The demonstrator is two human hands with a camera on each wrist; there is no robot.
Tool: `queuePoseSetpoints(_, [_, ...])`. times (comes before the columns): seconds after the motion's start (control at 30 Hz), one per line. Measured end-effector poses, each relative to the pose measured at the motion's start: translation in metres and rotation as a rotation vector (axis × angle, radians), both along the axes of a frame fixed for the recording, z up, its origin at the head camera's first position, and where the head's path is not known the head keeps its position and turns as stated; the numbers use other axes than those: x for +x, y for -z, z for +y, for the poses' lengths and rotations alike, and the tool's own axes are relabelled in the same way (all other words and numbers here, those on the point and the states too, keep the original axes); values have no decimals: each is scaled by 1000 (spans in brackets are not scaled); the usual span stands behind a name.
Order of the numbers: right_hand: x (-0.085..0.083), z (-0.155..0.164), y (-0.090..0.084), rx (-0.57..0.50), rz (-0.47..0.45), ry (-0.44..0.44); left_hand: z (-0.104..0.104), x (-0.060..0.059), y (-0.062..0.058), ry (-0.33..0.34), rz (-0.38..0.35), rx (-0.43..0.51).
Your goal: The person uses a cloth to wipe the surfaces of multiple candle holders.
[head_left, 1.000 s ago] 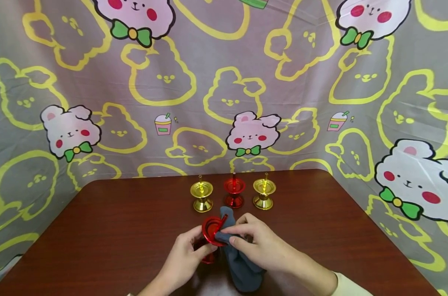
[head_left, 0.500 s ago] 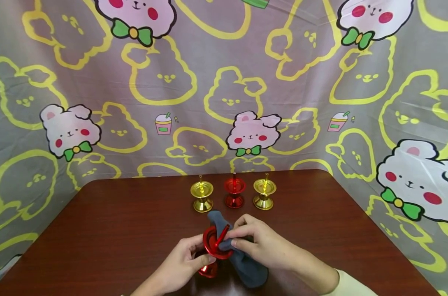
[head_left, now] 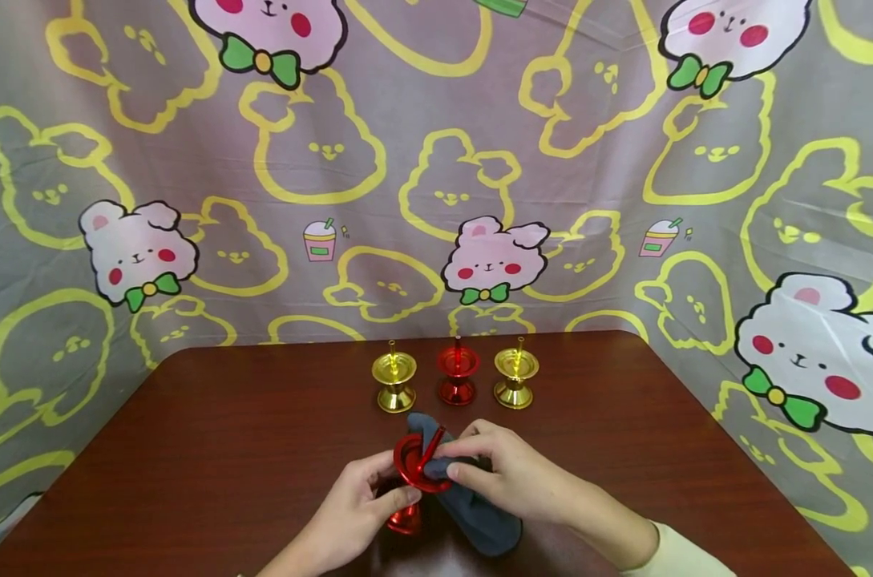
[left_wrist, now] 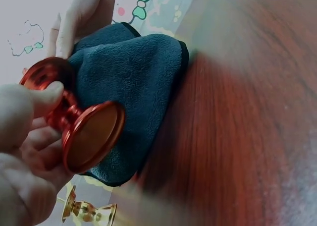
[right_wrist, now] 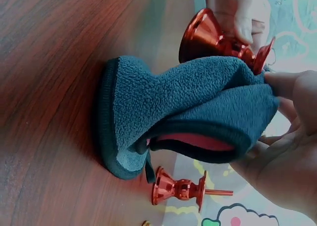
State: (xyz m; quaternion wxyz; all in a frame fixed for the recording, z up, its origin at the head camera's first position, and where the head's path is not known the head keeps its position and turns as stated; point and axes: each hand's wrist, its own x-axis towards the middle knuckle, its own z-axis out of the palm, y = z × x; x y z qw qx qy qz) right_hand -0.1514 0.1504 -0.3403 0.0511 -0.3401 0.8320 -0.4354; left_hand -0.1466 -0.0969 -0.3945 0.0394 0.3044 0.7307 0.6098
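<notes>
Worktop (head_left: 227, 449): dark reddish-brown, wood-grained, with rounded far corners. A grey curtain (head_left: 364, 128) printed with yellow outlines and white cartoon animals rises behind the far edge and along both sides. Near the middle of the far edge, three items stand upright in a row, spaced apart: a gold holder (head_left: 396, 394), a standing red holder (head_left: 456, 391) and a second gold holder (head_left: 514, 391).

The held red holder (head_left: 405, 466) is tilted, off the surface, nearer the front of the worktop than the row. Left hand (head_left: 357, 505): thumb and fingers curled about its narrow middle. Right hand (head_left: 511, 473): thumb and fingers bent, pinching a blue-grey cloth (head_left: 482, 525) against the dish, beside the spike; the remainder hangs down. A pale sleeve (head_left: 674, 553) covers the right forearm.

The left wrist view alone shows the flat underside of the base (left_wrist: 94, 137). The right wrist view alone shows a pinkish-red patch (right_wrist: 198, 141) inside the cloth's dark-edged fold. The head view alone takes in the entire row.
</notes>
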Motion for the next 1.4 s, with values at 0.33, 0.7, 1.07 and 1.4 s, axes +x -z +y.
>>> queuePoseSetpoints(0.33, [7, -8, 0, 62, -2, 82, 17, 8, 0, -342, -4, 3])
queuePoseSetpoints(0.7, [8, -2, 8, -14, 63, 137, 1, -4, 0, -139, 126, 26])
queuePoseSetpoints(1.07, [7, 7, 7, -76, 49, -52, -14, -13, 9, 207, -111, 184])
queuePoseSetpoints(1.4, [5, 8, 8, -76, 67, -57, -8, -11, 9, 105, -48, 86])
